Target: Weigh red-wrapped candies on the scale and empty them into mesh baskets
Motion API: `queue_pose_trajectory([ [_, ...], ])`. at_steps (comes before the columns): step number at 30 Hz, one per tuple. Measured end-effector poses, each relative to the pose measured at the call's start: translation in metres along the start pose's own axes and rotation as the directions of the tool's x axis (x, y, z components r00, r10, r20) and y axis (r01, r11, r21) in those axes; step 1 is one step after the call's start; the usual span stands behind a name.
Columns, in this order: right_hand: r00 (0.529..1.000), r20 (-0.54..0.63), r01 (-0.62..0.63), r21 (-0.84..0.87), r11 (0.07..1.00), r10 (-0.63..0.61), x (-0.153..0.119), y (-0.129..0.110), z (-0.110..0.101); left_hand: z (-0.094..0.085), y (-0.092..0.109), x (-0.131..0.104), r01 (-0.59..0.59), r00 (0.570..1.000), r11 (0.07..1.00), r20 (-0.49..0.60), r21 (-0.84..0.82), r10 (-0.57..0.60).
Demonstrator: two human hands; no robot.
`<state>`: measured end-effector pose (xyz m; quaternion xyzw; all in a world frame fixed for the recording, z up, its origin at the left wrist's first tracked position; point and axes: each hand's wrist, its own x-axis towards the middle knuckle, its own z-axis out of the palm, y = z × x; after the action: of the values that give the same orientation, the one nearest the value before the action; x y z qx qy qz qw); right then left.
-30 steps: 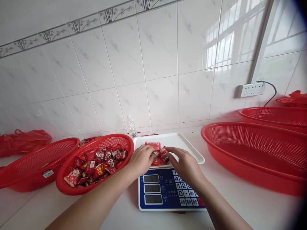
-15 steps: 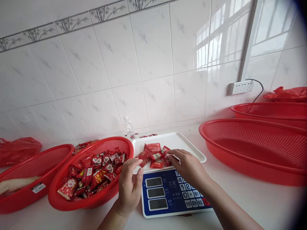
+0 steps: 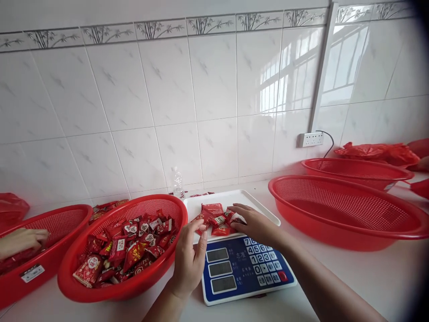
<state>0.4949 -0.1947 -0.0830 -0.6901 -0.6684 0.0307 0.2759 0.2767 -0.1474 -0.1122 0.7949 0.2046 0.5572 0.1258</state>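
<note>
My right hand point(image 3: 253, 222) reaches over the scale's white tray point(image 3: 264, 210), its fingers stretched out and apart above the wrapped candies. Beneath it lies a small pile of red wrapped candies point(image 3: 219, 220), partly covered by the fingers. My left hand point(image 3: 190, 255) hovers at the tray's front left edge, fingers apart and curved, with nothing in it. Below the tray, the blue panel of the digital scale point(image 3: 241, 268) shows three display windows and a keypad. Left of my left hand stands a red basket point(image 3: 124, 293) filled with mixed wrapped candies point(image 3: 134, 246).
Another person's hand point(image 3: 25, 241) is inside a red basket point(image 3: 67, 219) at far left. Two red baskets point(image 3: 321, 235) stand on the right, near red plastic bags point(image 3: 378, 153). A clear bottle point(image 3: 177, 181) and a power strip point(image 3: 311, 139) are by the wall.
The view has turned and levelled. My right hand's fingers have straightened from a pinch around a white-edged piece. The other person's hand reaches farther into view at left.
</note>
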Motion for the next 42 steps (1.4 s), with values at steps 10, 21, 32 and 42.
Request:
queue_pose_trajectory([
  [10, 0.982, 0.163, 0.118, -0.168, 0.979, -0.09, 0.026, -0.014, -0.003, -0.003, 0.001, 0.001, -0.03, 1.0, 0.999, -0.007, -0.026, 0.03],
  [21, 0.985, -0.17, -0.086, -0.272, 0.958, 0.04, 0.016, 0.043, -0.054, -0.005, 0.001, 0.001, -0.039, 0.999, 0.998, -0.001, -0.044, 0.039],
  [32, 0.979, -0.153, -0.174, -0.296, 0.939, 0.133, -0.001, 0.065, -0.064, -0.005, 0.0, 0.0, -0.036, 0.999, 0.998, -0.025, -0.053, 0.035],
  [42, 0.889, 0.267, 0.379, 0.029, 0.925, -0.373, 0.021, -0.049, -0.001, -0.004, -0.003, 0.0, 0.009, 1.0, 0.999, -0.012, -0.051, -0.009],
])
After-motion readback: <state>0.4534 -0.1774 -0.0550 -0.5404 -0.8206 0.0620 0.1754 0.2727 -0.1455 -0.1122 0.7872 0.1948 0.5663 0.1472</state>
